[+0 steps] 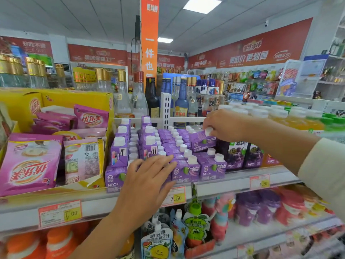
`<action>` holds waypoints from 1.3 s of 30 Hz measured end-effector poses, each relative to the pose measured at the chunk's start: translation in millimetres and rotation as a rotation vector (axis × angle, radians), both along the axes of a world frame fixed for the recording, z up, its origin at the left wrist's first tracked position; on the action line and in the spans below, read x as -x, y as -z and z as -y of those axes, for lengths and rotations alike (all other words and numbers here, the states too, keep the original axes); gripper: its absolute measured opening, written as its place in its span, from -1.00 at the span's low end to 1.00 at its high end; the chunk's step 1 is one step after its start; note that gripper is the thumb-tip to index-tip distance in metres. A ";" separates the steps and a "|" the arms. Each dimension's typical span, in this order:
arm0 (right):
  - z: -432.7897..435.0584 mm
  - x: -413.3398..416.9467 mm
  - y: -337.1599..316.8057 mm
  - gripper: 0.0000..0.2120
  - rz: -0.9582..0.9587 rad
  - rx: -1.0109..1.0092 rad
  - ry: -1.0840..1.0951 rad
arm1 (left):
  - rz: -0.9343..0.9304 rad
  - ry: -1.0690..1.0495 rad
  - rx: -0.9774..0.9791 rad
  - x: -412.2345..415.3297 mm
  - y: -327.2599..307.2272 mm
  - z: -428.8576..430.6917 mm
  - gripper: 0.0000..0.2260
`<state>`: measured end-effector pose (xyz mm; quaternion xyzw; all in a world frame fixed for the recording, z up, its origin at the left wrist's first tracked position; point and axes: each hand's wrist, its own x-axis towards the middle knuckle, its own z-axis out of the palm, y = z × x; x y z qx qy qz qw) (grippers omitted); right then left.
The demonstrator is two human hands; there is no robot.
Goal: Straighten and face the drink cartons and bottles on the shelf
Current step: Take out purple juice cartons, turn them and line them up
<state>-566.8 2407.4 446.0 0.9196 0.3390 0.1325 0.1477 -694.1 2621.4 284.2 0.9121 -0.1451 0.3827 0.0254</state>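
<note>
Purple drink cartons with white screw caps are packed in rows at the middle of a shop shelf. They stand between a yellow display box of pink sachets on the left and dark grape juice cartons on the right. Glass bottles are lined up behind a white rail at the back.

One tilted carton is held above the back right rows. It is gripped at its cap end by the right hand, whose fingers are curled round the top. The left hand is laid flat over the front left cartons, with its fingers straight and spread and nothing grasped.

The task appears to be partly done. The two front cartons at the right are seen upright with their labels turned forward, and the rows behind them look fairly even. The stacked cartons on the left are shown side-on, with side panels rather than labels facing out, so these are judged still to need turning. The tilted carton has yet to be set down square in its row. Whether the cartons under the left hand are straight cannot be told, since they are covered. The bottles at the back look upright, though their labels are too blurred to be judged.
</note>
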 end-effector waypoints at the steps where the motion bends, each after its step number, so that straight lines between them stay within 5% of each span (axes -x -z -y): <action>1: -3.7 -2.2 1.5 -0.77 -0.016 0.021 0.011 | 0.006 0.006 -0.003 -0.3 0.5 -0.4 -0.59; 28: -51.3 -47.5 7.5 -0.69 -0.091 0.393 0.090 | 0.018 0.046 -0.042 -5.4 7.4 -6.8 -0.57; 39: -42.0 -40.0 3.2 -0.69 0.036 0.316 0.042 | 0.016 0.048 0.010 -3.9 7.1 -5.5 -0.57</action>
